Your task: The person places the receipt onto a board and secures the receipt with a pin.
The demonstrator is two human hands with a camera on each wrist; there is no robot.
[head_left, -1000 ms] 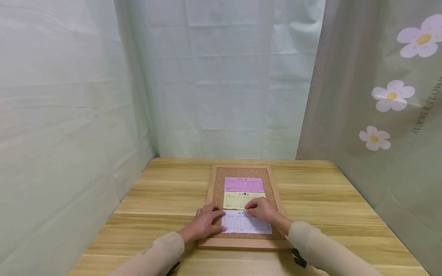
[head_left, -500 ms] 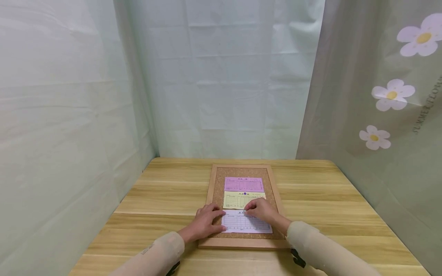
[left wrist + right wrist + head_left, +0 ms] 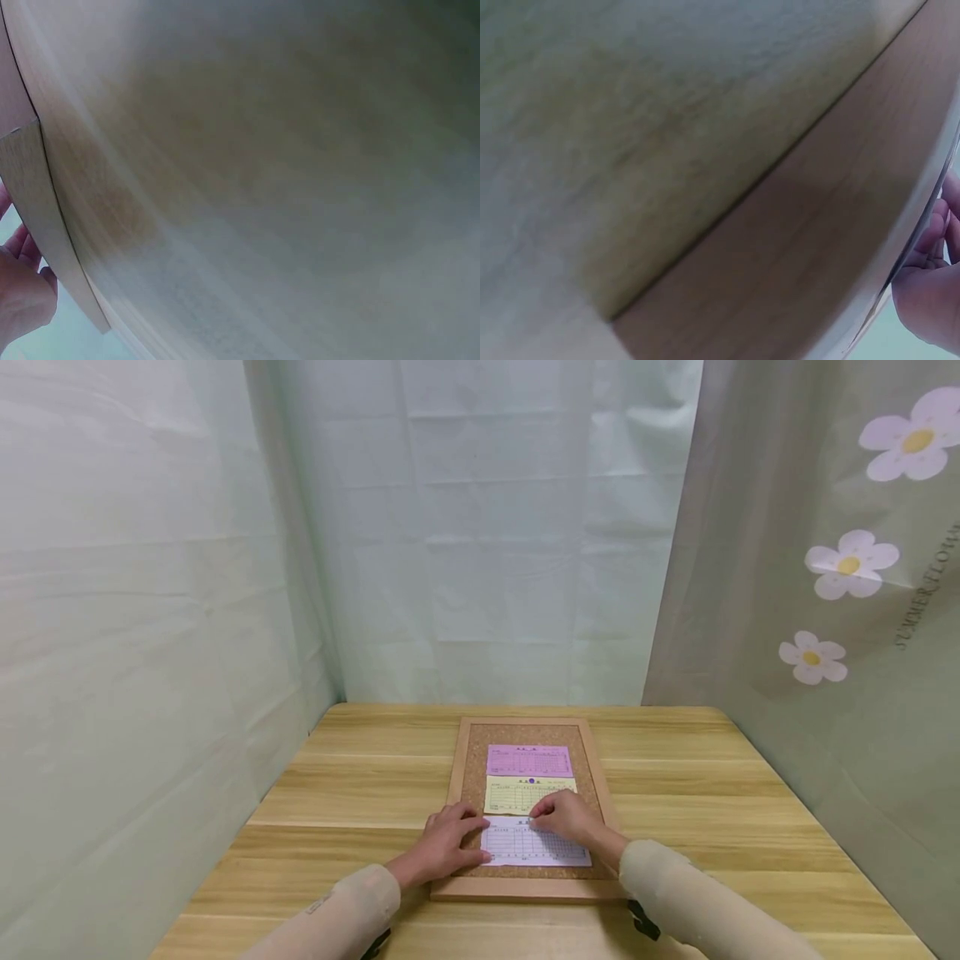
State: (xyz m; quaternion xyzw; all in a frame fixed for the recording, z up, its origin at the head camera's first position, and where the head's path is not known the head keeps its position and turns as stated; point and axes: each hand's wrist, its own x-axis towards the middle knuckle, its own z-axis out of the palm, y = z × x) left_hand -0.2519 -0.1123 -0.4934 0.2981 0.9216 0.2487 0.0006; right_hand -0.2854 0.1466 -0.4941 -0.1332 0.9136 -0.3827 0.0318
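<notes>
A wood-framed corkboard lies flat on the table with three printed paper slips in a column: a pink slip, a yellow slip bearing a round purple pushpin, and a white slip nearest the person. My left hand rests at the white slip's left edge, thumb and forefinger spread along it. At the top middle of that slip, my right hand pinches a small pale pushpin, mostly hidden by the fingertips. Both wrist views show mainly blurred table and board frame, with fingers at the edge.
The wooden table extends on both sides of the board. Pale curtains hang behind and at the left; a flower-printed curtain hangs at the right.
My right hand has shifted very slightly at the top of the white slip. The left hand, the slips and the board stay where they were.
</notes>
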